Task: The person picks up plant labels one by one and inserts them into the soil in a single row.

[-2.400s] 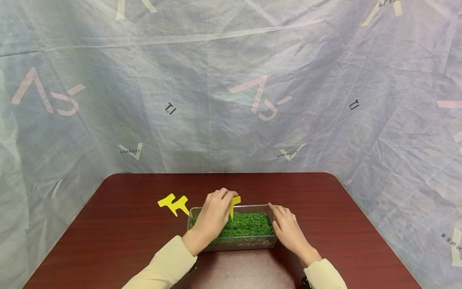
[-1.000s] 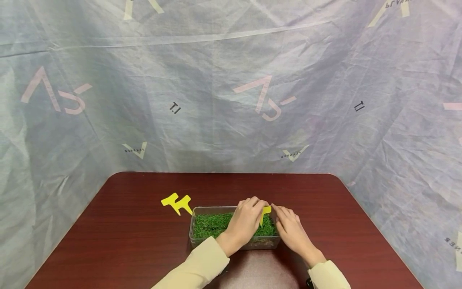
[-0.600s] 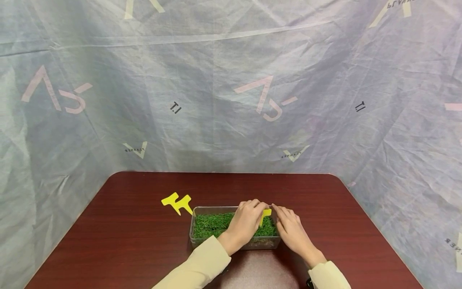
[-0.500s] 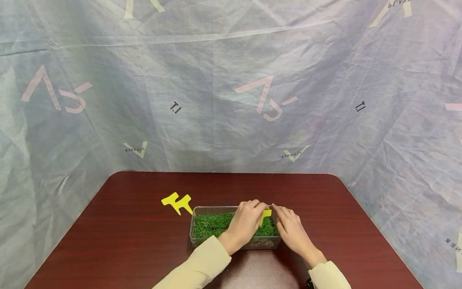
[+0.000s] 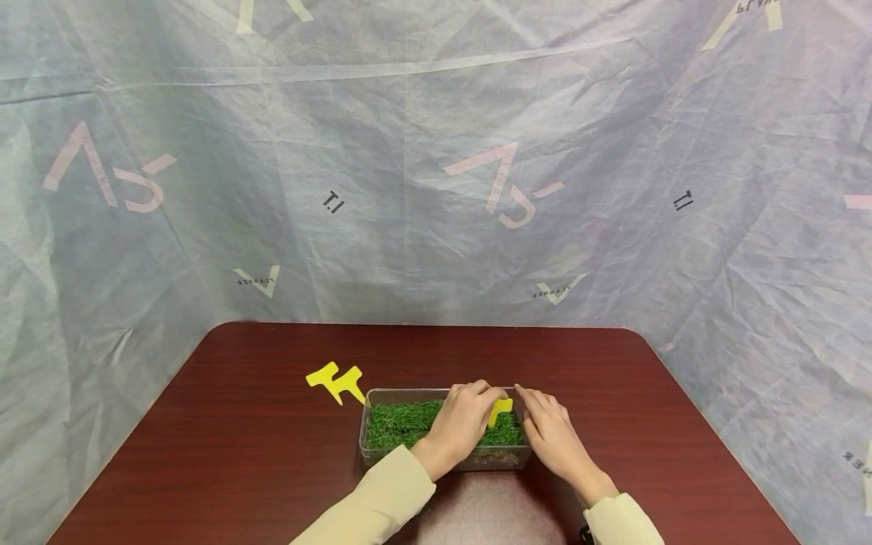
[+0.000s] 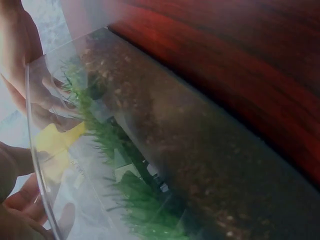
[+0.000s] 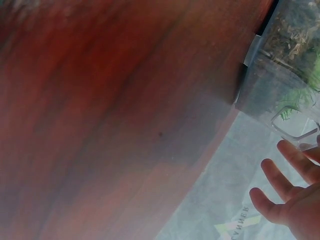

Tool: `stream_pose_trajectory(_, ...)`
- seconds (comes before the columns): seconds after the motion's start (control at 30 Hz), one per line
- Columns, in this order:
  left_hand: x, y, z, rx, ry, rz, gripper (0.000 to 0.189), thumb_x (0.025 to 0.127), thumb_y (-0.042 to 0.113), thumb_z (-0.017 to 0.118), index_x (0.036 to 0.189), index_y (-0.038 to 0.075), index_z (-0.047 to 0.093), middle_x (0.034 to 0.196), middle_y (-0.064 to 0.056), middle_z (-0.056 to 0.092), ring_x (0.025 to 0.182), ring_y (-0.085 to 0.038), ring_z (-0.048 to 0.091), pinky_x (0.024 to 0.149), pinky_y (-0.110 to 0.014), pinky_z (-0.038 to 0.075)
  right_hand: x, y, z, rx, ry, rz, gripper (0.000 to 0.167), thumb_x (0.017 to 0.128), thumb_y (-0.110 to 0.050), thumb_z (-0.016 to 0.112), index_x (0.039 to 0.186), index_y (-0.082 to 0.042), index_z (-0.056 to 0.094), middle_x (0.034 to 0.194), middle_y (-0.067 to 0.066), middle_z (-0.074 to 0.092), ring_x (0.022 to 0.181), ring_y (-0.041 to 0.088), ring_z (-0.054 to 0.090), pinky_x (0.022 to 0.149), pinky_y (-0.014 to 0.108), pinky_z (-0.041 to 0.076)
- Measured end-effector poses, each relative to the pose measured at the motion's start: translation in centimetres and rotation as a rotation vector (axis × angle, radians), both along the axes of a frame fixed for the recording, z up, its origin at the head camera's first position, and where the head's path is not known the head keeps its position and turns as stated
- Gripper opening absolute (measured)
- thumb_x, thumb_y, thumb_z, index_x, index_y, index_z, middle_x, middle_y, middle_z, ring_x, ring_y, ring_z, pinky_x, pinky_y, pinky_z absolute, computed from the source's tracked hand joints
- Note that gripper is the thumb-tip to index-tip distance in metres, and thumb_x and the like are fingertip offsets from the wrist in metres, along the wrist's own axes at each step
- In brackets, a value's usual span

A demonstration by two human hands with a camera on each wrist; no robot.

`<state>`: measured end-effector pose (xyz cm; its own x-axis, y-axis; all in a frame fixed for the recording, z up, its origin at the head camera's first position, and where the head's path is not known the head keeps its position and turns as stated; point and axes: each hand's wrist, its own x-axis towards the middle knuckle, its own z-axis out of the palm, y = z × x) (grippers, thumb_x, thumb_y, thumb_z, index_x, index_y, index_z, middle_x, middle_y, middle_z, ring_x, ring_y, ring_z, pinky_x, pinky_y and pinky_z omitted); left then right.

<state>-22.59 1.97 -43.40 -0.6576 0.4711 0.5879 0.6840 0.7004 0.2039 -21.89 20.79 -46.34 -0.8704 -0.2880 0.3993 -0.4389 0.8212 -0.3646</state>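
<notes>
My left hand (image 5: 463,420) reaches over a clear plastic box (image 5: 443,459) and pinches a yellow T-shaped plant label (image 5: 500,409). The label stands at the right end of the green grass (image 5: 403,422), its lower tip down among the blades. Through the box wall in the left wrist view, the same label (image 6: 52,145) shows close to the left fingers (image 6: 27,197). My right hand (image 5: 555,435) rests with extended fingers against the box's right end. In the right wrist view, its fingers (image 7: 275,180) are spread beside the end wall, which has a handle-like opening (image 7: 295,122).
Two more yellow plant labels (image 5: 322,376) (image 5: 350,382) lie on the dark red table (image 5: 225,424), left of the box. Brown soil-like material (image 6: 165,135) fills the box under the grass. A grey printed cloth (image 5: 409,189) hangs behind and around the table.
My left hand has carried the label from mid-box to the right end, then moved slightly down with it into the grass. The right hand has stayed at the box's right end.
</notes>
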Motion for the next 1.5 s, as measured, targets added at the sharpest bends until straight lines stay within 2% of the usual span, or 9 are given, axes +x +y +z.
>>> stream_pose_trajectory(0.2,0.25,-0.18,-0.14,-0.044,-0.037,0.008,0.027,0.090,0.012,0.057,0.113,0.025,0.062,0.091,0.007,0.061,0.078,-0.007,0.059,0.078,-0.029,0.047,0.04,0.01,0.04,-0.001,0.002,-0.001,0.044,0.091,-0.006,0.046,0.136,-0.006,0.043,0.126,0.012,0.053,0.117,0.030,0.046,0.093,0.056,0.033)
stream_pose_trajectory(0.47,0.29,-0.43,-0.24,-0.076,-0.119,-0.007,0.047,0.085,-0.001,0.058,0.124,0.027,0.057,0.095,0.005,0.057,0.076,-0.007,0.056,0.085,-0.035,0.047,0.03,0.02,-0.01,0.006,0.004,0.000,0.044,0.091,-0.006,0.046,0.136,-0.005,0.043,0.126,0.011,0.053,0.117,0.030,0.046,0.093,0.056,0.034)
stream_pose_trajectory(0.63,0.24,-0.57,-0.15,-0.063,-0.145,-0.011,0.046,0.088,-0.001,0.055,0.124,0.028,0.058,0.097,0.004,0.055,0.071,-0.007,0.052,0.080,-0.032,0.048,-0.02,-0.01,0.00,0.007,0.008,0.001,0.044,0.091,-0.006,0.046,0.135,-0.005,0.044,0.126,0.011,0.053,0.116,0.030,0.047,0.092,0.056,0.034)
stream_pose_trajectory(1.03,-0.03,-0.76,-0.32,-0.036,-0.117,-0.040,0.042,0.087,0.000,0.056,0.121,0.026,0.060,0.096,0.003,0.055,0.068,-0.006,0.051,0.066,-0.016,0.045,-0.01,0.03,0.02,0.012,0.005,-0.005,0.044,0.091,-0.006,0.046,0.135,-0.005,0.044,0.124,0.011,0.054,0.115,0.029,0.047,0.092,0.056,0.034)
stream_pose_trajectory(1.33,-0.34,-0.90,-0.44,0.052,-0.234,-0.053,0.039,0.091,0.004,0.053,0.124,0.023,0.058,0.089,0.002,0.053,0.057,0.000,0.039,0.052,-0.010,0.035,-0.01,0.02,-0.01,0.016,0.014,-0.001,0.044,0.091,-0.006,0.046,0.135,-0.005,0.043,0.124,0.011,0.054,0.114,0.030,0.048,0.091,0.056,0.035)
stream_pose_trajectory(1.5,-0.47,-0.93,-0.48,0.038,-0.226,-0.051,0.040,0.090,0.003,0.054,0.123,0.024,0.059,0.087,0.004,0.052,0.056,0.001,0.038,0.052,-0.009,0.035,-0.01,0.03,-0.02,0.019,0.015,0.003,0.044,0.091,-0.006,0.047,0.135,-0.004,0.044,0.124,0.011,0.054,0.114,0.030,0.047,0.091,0.056,0.035)
